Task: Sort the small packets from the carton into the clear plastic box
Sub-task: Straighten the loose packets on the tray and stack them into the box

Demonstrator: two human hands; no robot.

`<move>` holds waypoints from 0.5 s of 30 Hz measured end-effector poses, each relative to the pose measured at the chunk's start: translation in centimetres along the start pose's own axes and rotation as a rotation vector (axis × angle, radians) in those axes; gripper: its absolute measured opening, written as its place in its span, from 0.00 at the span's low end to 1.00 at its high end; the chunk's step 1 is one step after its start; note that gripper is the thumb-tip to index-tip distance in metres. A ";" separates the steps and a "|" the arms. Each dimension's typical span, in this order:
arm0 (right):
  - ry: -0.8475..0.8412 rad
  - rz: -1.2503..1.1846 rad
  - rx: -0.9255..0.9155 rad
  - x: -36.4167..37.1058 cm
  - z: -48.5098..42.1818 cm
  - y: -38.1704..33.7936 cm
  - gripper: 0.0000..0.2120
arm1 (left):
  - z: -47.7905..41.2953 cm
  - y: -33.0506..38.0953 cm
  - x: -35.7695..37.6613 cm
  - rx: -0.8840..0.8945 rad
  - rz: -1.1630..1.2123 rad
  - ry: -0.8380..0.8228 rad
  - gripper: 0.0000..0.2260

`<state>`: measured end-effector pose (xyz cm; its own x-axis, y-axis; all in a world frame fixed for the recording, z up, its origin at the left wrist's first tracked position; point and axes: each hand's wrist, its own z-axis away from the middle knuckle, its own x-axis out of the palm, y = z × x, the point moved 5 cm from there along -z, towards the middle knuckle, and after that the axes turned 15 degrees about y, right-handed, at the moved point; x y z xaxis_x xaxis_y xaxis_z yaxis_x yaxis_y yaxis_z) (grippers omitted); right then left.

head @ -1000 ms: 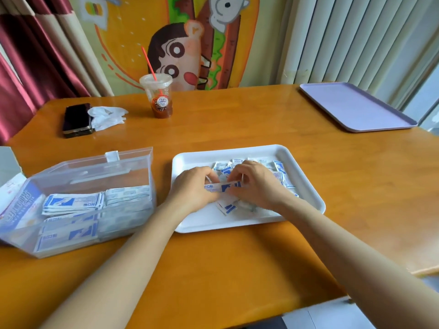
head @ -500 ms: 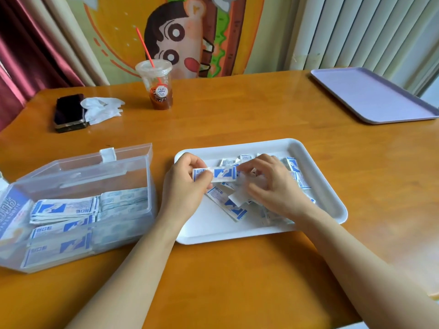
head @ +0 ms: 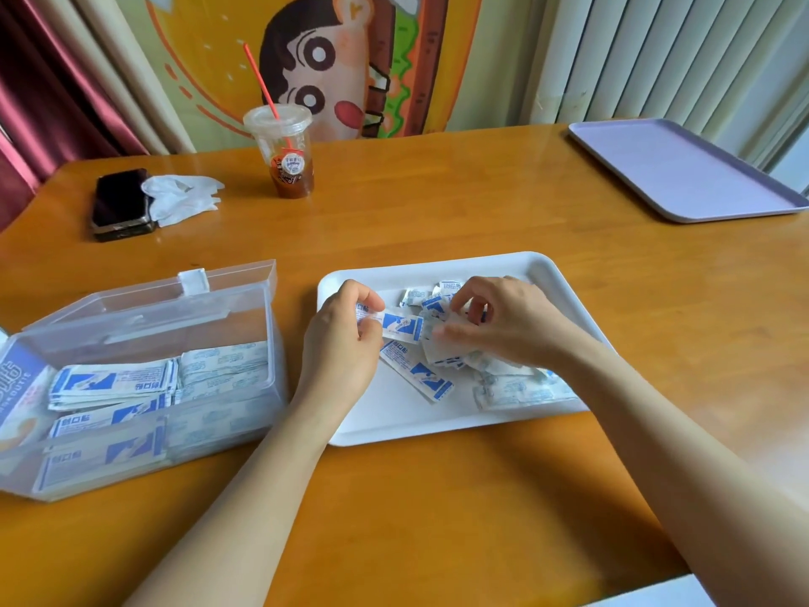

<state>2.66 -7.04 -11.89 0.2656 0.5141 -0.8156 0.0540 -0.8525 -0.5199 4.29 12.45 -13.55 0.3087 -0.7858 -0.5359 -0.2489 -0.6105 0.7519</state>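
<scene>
The clear plastic box (head: 227, 291) holds sorted stacks (head: 109, 383). The left hand (head: 346, 343) pinches one bandage packet (head: 400, 327) by its end above the white tray (head: 394, 424); the right hand (head: 508, 322) curls into the loose pile (head: 508, 387), hold unclear. Packets look light and limp: pinch an edge.

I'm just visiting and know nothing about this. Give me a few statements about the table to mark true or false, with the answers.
1. The left hand pinches a packet over the white tray. True.
2. The clear box is shut. False: the box has its lid open, with stacked packets inside.
3. The cup has a red straw. True.
4. The right hand reaches into the clear box. False: the right hand is among the loose packets in the white tray.
</scene>
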 end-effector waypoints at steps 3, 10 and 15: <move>-0.051 0.116 -0.073 0.9 0.1 -0.8 0.16 | 0.1 0.0 0.1 0.030 -0.044 -0.002 0.09; 0.122 -0.153 0.010 1.0 0.1 0.0 0.05 | 0.1 0.1 0.4 0.058 -0.117 -0.024 0.09; 0.134 -0.130 -0.014 1.0 -0.2 -0.3 0.04 | 0.0 0.6 0.5 0.060 -0.197 -0.080 0.11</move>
<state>3.10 -6.27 -12.49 0.3814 0.6040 -0.6998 0.1097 -0.7812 -0.6145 4.34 11.71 -13.40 0.2832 -0.6543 -0.7012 -0.2458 -0.7562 0.6064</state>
